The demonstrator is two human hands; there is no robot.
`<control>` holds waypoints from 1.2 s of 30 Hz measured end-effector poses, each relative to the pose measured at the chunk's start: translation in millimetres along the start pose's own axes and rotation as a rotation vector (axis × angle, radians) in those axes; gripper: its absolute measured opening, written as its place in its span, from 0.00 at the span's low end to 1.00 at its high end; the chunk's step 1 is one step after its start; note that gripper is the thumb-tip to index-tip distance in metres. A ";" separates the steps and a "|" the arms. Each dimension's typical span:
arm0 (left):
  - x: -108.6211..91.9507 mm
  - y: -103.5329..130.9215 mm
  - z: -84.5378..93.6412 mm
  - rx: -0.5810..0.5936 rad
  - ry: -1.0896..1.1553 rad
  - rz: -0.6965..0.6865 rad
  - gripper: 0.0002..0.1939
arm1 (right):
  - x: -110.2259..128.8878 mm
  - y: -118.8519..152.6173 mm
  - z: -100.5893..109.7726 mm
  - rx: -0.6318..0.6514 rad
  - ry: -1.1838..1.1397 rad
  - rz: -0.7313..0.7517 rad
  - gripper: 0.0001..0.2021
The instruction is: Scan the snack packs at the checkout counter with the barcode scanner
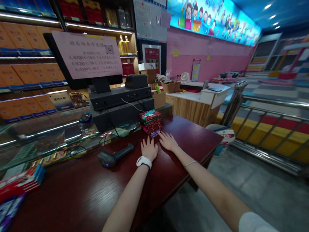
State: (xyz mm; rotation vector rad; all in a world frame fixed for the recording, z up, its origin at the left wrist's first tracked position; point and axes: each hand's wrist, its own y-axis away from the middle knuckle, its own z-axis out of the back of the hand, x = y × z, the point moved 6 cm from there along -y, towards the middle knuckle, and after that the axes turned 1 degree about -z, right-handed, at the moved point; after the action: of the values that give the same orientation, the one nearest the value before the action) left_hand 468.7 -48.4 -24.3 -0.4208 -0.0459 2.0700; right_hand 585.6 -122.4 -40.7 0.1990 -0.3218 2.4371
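My left hand [149, 149], with a white watch at its wrist, lies palm down on the dark red-brown desk [82, 194], fingers spread. My right hand [168, 141], a thin bracelet on its wrist, is stretched toward a stack of small red snack packets [151, 122]. Its fingertips are at the lower edge of the stack, by a purple packet [155, 133]; whether they press on it I cannot tell. Neither hand holds anything. To the left of my left hand lies a black barcode scanner [115, 156] with a small blue light.
A monitor [89, 56] with a handwritten pink sheet stands behind the desk on a black cash drawer unit [122, 100]. Red boxes [16, 184] and purple packages [6, 217] lie at the left. A glass display case [50, 130] runs along the back. Metal railings [276, 148] stand at the right.
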 end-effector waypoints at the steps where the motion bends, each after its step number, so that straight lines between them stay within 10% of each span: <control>1: 1.0 -0.6 -1.0 0.005 0.000 -0.006 0.26 | 0.3 -0.1 -0.4 0.010 0.000 -0.001 0.29; 19: 6.9 -3.0 4.8 0.090 0.232 -0.012 0.30 | 1.7 -1.8 12.9 -0.080 -0.243 0.049 0.31; 36: 93.3 63.1 112.6 -0.269 0.357 -0.157 0.30 | 143.1 17.8 42.3 -0.458 -0.661 0.247 0.36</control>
State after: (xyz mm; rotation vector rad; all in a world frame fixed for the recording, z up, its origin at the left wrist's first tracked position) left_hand 338.2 13.6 42.8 -0.9171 -0.1404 1.8131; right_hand 466.8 -61.9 28.6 0.7967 -1.2379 2.3868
